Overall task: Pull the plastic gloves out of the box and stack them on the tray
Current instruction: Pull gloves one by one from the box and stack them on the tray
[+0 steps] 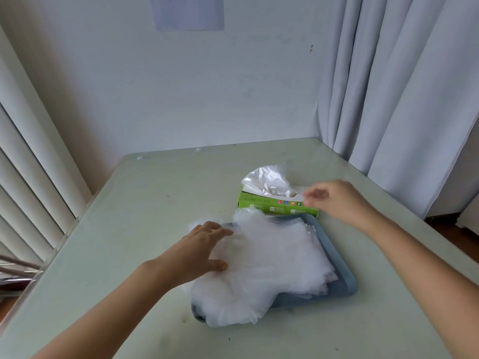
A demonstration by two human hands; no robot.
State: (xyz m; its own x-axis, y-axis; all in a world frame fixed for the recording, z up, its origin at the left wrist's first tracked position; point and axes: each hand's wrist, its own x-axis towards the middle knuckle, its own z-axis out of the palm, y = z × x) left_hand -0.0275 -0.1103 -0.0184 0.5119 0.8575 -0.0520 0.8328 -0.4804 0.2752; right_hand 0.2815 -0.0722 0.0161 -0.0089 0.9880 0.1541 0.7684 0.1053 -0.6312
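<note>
A pile of several clear plastic gloves (267,263) lies on the blue-grey tray (346,287) and spills over its left and near edges. My left hand (199,250) rests flat on the pile's left side, fingers spread. Just behind the tray lies the green glove box (259,204) with a crumpled glove (269,181) sticking up out of its top slot. My right hand (334,200) hovers over the box's right end, fingers loosely curled, blurred, and nothing shows between them.
The pale green table (134,229) meets a white wall at the back. Grey curtains (404,99) hang at the right edge of the table. White slatted panels stand at the left, and a metal frame (18,265) pokes in at the table's left edge.
</note>
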